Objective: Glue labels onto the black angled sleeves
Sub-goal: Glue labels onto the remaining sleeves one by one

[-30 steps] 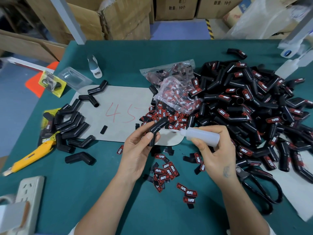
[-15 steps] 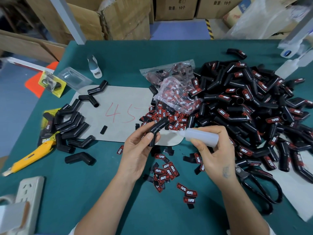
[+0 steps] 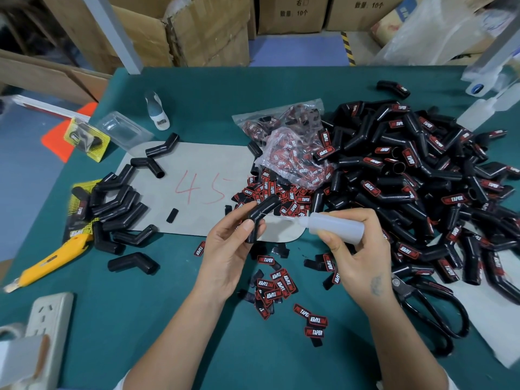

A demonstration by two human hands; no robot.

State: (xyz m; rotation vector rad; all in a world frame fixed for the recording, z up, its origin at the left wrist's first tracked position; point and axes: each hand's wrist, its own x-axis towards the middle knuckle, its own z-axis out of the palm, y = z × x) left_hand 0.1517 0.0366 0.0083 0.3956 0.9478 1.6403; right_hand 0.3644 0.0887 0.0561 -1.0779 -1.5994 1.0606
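The left hand [image 3: 230,249] grips a black angled sleeve [image 3: 260,215] between thumb and fingers, holding it above the near edge of a grey mat [image 3: 197,190] that lies on the green counter [image 3: 140,319]. The right hand [image 3: 357,254] is wrapped around a translucent glue bottle [image 3: 334,227], which lies almost level with its thin nozzle pointing left at the bend of the sleeve; the tip seems to touch the sleeve, though the view is too coarse to be sure.

Loose red-and-black labels [image 3: 277,285] lie scattered on the counter between and below the two hands, and more sit heaped just beyond the held sleeve, beside an open plastic bag of labels [image 3: 292,153]. To the right is a large pile of sleeves [image 3: 422,175], many already bearing labels. To the left, on and beside the mat, lies a smaller group of plain sleeves [image 3: 118,209]. A yellow utility knife [image 3: 53,260] rests at the left edge, black scissors [image 3: 430,313] lie just right of the right wrist, and a white power strip [image 3: 50,316] sits at the near left corner.
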